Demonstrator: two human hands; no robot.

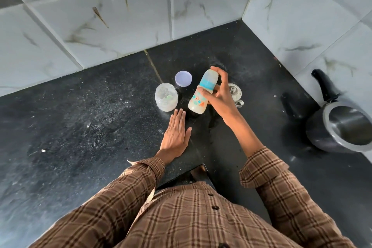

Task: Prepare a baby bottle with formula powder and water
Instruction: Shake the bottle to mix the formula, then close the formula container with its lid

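Note:
My right hand (pixel 220 94) grips a baby bottle (pixel 199 102) around its neck, index finger resting on top of the cap. The bottle holds milky liquid, has a blue collar and a clear cap, and tilts above the black counter (pixel 90 119). My left hand (pixel 176 133) lies flat, palm down, on the counter just in front of the bottle, holding nothing. An open clear plastic jar (pixel 166 96) with white powder stands left of the bottle. Its pale lilac lid (pixel 183 78) lies behind it.
A small steel cup (pixel 235 91) stands right behind my right hand, partly hidden. A black pressure cooker (pixel 342 125) with a long handle sits at the right by the tiled wall (pixel 120 16). Tiled walls meet in a corner behind the counter.

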